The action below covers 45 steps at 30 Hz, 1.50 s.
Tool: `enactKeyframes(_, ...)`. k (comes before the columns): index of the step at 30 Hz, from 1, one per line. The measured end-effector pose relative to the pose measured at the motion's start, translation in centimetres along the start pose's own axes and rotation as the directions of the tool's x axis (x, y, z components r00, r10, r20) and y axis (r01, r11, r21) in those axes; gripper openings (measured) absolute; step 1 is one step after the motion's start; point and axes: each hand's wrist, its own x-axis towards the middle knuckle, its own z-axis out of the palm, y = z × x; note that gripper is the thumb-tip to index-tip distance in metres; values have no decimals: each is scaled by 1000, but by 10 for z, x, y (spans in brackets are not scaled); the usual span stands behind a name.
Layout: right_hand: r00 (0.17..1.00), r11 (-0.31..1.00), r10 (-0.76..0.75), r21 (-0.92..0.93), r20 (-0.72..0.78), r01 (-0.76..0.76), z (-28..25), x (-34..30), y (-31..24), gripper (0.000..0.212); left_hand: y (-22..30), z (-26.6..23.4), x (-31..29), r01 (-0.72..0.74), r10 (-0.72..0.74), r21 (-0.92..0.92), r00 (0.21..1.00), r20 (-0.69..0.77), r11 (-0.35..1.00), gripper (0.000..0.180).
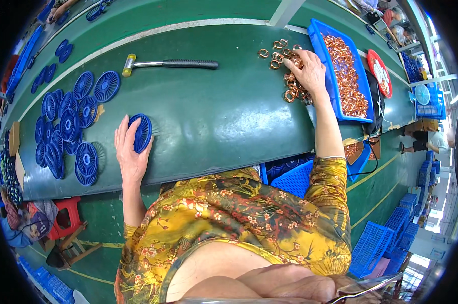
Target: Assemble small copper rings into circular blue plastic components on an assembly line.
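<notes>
My left hand (131,149) holds a blue slotted plastic disc (142,133) tilted on edge above the table, with fingers and thumb around its rim. On the right, my right hand (309,72) rests over a loose pile of shiny copper-coloured rings (291,92). Its fingers are bent and apart, touching the rings; no ring shows clearly gripped. Left of my left hand lies a heap of more blue slotted discs (69,124), some flat and some leaning. A hammer (173,64) with a yellow-faced head and black grip lies across the far side of the table.
A blue tray (317,43) full of copper-coloured rings stands beside my right hand. Beyond it is a red round dish (386,87) with white pieces. The green table (214,101) spans in front of me. Blue crates (373,245) and a red stool (66,218) stand below.
</notes>
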Motion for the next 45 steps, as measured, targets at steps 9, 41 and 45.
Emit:
enactKeyframes(9, 996, 991, 3, 132, -87, 8, -13, 5, -41, 38, 7, -7, -2, 58, -79, -127, 983, -165, 990, 34)
enactKeyframes(41, 755, 508, -414, 558, -509, 656, -65, -89, -238, 25, 80, 11, 14, 254, -321, -865, 940, 115, 433, 37)
enactKeyframes(45, 734, 520, -455, 519, -505, 679, -60, -89, -247, 22, 91, 3, 10, 203, -274, -836, 959, 65, 510, 32)
